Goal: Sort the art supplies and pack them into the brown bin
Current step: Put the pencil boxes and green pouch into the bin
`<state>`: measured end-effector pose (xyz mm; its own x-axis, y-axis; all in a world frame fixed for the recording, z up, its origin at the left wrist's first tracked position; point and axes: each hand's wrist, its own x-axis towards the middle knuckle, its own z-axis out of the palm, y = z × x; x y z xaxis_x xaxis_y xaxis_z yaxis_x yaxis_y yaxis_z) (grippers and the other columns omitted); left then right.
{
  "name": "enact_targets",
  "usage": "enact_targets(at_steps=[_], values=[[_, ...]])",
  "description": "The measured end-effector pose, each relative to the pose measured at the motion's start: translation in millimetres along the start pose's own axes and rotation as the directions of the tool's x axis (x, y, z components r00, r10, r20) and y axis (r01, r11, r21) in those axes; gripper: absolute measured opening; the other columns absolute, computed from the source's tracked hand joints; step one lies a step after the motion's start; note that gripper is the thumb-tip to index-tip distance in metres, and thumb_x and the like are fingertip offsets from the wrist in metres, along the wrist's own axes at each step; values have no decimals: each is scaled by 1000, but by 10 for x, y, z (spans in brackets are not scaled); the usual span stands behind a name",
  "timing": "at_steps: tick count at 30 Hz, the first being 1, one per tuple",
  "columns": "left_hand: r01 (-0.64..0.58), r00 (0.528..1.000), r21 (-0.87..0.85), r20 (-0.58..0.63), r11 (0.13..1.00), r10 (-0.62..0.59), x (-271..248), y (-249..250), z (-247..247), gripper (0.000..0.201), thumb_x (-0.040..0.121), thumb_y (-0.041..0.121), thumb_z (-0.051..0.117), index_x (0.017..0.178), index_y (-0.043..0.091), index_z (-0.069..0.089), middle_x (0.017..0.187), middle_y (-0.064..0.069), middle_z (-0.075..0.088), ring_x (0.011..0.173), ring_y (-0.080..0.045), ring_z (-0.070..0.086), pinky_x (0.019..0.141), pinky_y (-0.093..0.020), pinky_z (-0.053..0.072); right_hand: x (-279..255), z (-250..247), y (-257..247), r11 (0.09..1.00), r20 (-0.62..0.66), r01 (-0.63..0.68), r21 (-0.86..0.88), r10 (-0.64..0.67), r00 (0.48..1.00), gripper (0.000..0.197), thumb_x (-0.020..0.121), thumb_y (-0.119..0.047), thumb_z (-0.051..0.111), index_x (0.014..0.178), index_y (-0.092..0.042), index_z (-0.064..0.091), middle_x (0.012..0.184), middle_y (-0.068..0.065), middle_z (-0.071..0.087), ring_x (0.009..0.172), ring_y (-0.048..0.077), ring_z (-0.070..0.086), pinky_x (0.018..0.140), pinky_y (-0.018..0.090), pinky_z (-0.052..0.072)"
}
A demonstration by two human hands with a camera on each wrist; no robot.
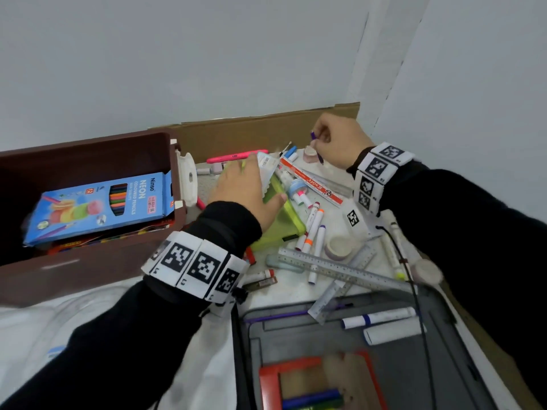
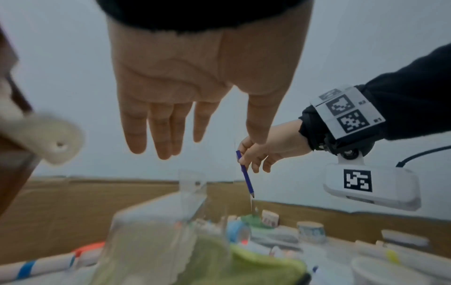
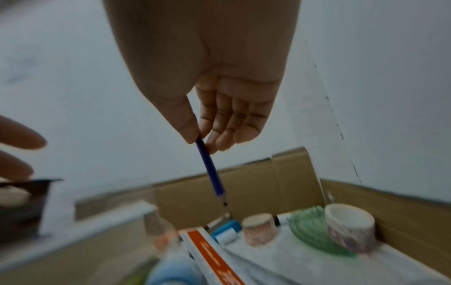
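Two hands up: right hand at 1 o'clock pinches a blue pencil, tip down; left hand, fingers straight, over a green case. White tabletop w/ markers, rulers, tape. Brown bin at 9 o'clock holds a pencil box.

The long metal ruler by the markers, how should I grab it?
The metal ruler lies flat, so it probably lifts best by its right end, which sticks out past the markers. Come from above with the right hand, once it puts down the blue pencil, pinching the thin long edges.
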<state>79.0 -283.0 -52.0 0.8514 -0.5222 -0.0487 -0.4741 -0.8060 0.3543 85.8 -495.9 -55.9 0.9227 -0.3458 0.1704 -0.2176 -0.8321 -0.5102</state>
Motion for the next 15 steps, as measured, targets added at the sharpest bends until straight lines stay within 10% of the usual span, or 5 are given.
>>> enact_targets(at_steps=[4,8,15], values=[[-152,986,-76,-88,985,145,-399,61,-218,59,87,42,53,138,18,35,138,-7,42,126,-22,38,102,-34,32,-360,-359,-264,992,-59,29,125,-21,998,10,85,-12,59,85,-19,52,78,-2,55,69,11,50,57,2,36],[-222,972,-84,-95,971,214,-978,20,-284,48,84,42,54,126,20,49,123,-2,54,108,-17,50,89,-27,37,-945,-619,-476,962,49,28,271,-43,998,17,87,-9,55,81,-23,48,73,-2,62,49,-3,55,49,8,40],[-256,965,-147,15,955,261,-2067,-183,-12,61,73,52,45,125,21,52,125,1,55,118,-17,48,99,-25,35,-2040,-633,-679,974,308,118,195,-175,935,7,90,-18,58,96,-20,59,62,-8,59,49,-3,51,55,10,40]])
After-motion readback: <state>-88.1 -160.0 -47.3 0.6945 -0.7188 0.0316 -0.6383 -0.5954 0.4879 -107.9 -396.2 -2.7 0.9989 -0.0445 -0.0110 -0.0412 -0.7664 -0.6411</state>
